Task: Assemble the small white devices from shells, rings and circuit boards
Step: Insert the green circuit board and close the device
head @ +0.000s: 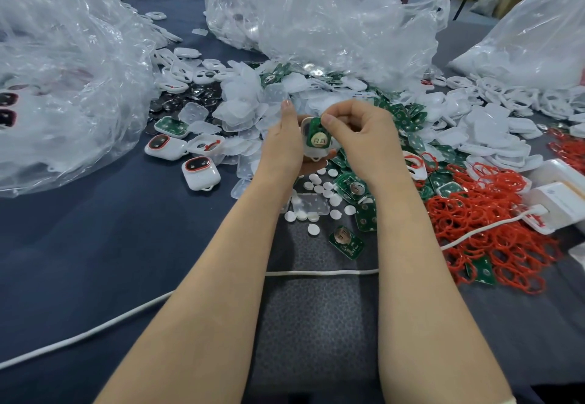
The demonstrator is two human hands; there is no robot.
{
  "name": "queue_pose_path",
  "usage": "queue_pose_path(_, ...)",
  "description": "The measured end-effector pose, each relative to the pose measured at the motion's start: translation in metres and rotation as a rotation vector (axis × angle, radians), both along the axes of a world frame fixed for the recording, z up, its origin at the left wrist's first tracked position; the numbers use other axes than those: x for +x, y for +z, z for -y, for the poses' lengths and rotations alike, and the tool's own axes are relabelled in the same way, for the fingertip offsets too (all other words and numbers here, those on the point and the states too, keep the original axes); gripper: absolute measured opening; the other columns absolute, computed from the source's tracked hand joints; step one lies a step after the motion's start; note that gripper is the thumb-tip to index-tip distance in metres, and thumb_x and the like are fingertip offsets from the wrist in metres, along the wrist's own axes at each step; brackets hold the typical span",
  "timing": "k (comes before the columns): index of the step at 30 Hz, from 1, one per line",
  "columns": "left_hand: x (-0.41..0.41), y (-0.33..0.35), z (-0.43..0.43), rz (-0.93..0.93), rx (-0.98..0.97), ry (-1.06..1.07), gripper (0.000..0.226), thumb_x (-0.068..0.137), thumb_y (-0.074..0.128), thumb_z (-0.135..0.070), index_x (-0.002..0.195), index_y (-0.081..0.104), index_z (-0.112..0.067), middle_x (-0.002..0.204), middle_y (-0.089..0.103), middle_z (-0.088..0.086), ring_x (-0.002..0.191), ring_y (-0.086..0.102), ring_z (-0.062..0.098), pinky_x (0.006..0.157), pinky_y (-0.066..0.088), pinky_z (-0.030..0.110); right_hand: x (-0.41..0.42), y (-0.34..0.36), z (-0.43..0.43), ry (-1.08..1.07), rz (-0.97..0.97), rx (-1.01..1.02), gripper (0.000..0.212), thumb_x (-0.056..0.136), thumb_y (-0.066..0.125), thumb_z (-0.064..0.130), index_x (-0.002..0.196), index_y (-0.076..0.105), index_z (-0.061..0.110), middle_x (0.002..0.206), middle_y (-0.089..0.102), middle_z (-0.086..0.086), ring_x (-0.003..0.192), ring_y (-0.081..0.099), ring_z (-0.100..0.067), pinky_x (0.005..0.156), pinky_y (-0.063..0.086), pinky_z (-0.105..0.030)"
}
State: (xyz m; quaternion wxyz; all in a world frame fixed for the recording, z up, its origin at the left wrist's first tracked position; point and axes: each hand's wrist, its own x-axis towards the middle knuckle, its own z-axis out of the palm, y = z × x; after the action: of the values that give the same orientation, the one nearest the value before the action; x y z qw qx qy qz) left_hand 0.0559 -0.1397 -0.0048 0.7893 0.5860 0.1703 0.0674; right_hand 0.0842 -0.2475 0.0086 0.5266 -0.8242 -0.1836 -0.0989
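My left hand [286, 142] cradles a small white shell [311, 150] from the left and below, above the middle of the table. A green circuit board [317, 136] with a round brass battery holder sits in the shell. My right hand [359, 133] pinches the board's top edge with thumb and fingers. Two closed white devices [201, 173] with red-ringed dark windows lie to the left. Red rings [484, 229] are heaped at the right. Loose green boards [346, 242] and small white discs [316, 188] lie just below my hands.
Big clear plastic bags [63, 87] of parts fill the left, back middle and far right. Clear inner covers [247, 106] and white shells [493, 119] are piled behind my hands. A white cable [316, 272] runs across the dark blue cloth [95, 245]. White boxes [557, 201] stand at the right edge.
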Motion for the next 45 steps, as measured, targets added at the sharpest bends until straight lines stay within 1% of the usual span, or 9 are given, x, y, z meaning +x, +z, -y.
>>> queue_pose_path(2,0.0006,-0.0011,-0.0001,0.011,-0.006,-0.001,0.052,0.103,0.024,-0.050,0.095,0.061,-0.015,0.094,0.068,0.012,0.057,0.069,0.014,0.050,0.055,0.024,-0.0002,-0.0004,-0.0007,0.002,0.003,-0.008,0.017,0.088,0.065,0.017,0.078,0.062,0.030,0.074,0.062,0.008,0.074,0.058,-0.012,0.069,0.050,-0.027)
queue_pose_path(6,0.0035,-0.0031,-0.0001,0.018,-0.017,-0.004,0.054,0.103,0.023,-0.050,0.100,0.061,-0.011,0.092,0.068,0.013,0.055,0.068,0.014,0.050,0.054,0.024,-0.0006,-0.0006,-0.0023,0.007,0.004,-0.032,0.019,0.088,0.065,0.017,0.076,0.061,0.031,0.074,0.061,0.011,0.079,0.061,-0.021,0.070,0.050,-0.031)
queue_pose_path(11,0.0059,-0.0045,-0.0005,0.002,0.004,-0.014,0.060,0.102,0.022,-0.051,0.115,0.060,-0.006,0.104,0.069,0.018,0.068,0.070,0.021,0.056,0.058,0.027,-0.0007,-0.0012,-0.0024,0.011,0.004,-0.048,0.013,0.088,0.065,0.017,0.080,0.063,0.028,0.076,0.062,0.007,0.085,0.063,-0.029,0.072,0.051,-0.037)
queue_pose_path(18,0.0069,-0.0072,-0.0004,0.019,0.021,-0.005,0.057,0.102,0.022,-0.051,0.101,0.062,-0.011,0.092,0.070,0.014,0.059,0.069,0.016,0.054,0.056,0.026,-0.0011,-0.0009,-0.0026,0.005,0.002,-0.044,0.010,0.088,0.064,0.018,0.082,0.064,0.025,0.079,0.064,0.001,0.086,0.062,-0.033,0.072,0.052,-0.038)
queue_pose_path(26,0.0061,-0.0067,-0.0008,0.024,0.033,-0.007,0.055,0.102,0.022,-0.052,0.091,0.062,-0.017,0.091,0.070,0.013,0.066,0.070,0.019,0.061,0.059,0.030,-0.0005,-0.0011,-0.0023,0.010,0.008,-0.054,0.010,0.089,0.064,0.017,0.083,0.064,0.025,0.078,0.063,0.005,0.084,0.061,-0.032,0.074,0.053,-0.043)
queue_pose_path(30,0.0052,-0.0063,0.0000,0.025,0.046,-0.004,0.054,0.102,0.021,-0.051,0.089,0.062,-0.017,0.096,0.071,0.015,0.071,0.070,0.022,0.062,0.059,0.030,0.0014,-0.0033,-0.0011,0.012,0.028,-0.082,0.008,0.088,0.064,0.018,0.085,0.065,0.025,0.080,0.061,0.005,0.064,0.047,-0.008,0.065,0.043,-0.026)
queue_pose_path(34,0.0048,-0.0055,-0.0004,0.029,0.052,0.001,0.055,0.102,0.022,-0.051,0.085,0.063,-0.019,0.090,0.071,0.011,0.071,0.070,0.021,0.062,0.059,0.030,0.0019,-0.0045,-0.0020,-0.003,0.020,-0.097,0.007,0.088,0.065,0.019,0.086,0.064,0.026,0.097,0.060,-0.006,0.065,0.040,0.000,0.068,0.037,-0.021)
queue_pose_path(40,0.0019,-0.0031,-0.0003,0.038,0.067,0.002,0.053,0.102,0.023,-0.051,0.082,0.063,-0.021,0.088,0.070,0.010,0.070,0.069,0.018,0.052,0.054,0.024,0.0019,-0.0067,-0.0046,-0.037,0.051,-0.088,0.009,0.087,0.065,0.019,0.087,0.063,0.028,0.096,0.059,-0.009,0.070,0.044,-0.010,0.076,0.048,-0.034)
queue_pose_path(45,0.0003,-0.0023,-0.0004,0.084,0.099,-0.020,0.039,0.101,0.041,-0.041,0.081,0.066,-0.020,0.085,0.071,0.007,0.074,0.069,0.019,0.067,0.060,0.032,0.0026,-0.0090,-0.0048,-0.035,0.031,-0.032,0.016,0.086,0.067,0.021,0.093,0.053,0.027,0.086,0.051,0.000,0.070,0.044,-0.016,0.072,0.047,-0.035)
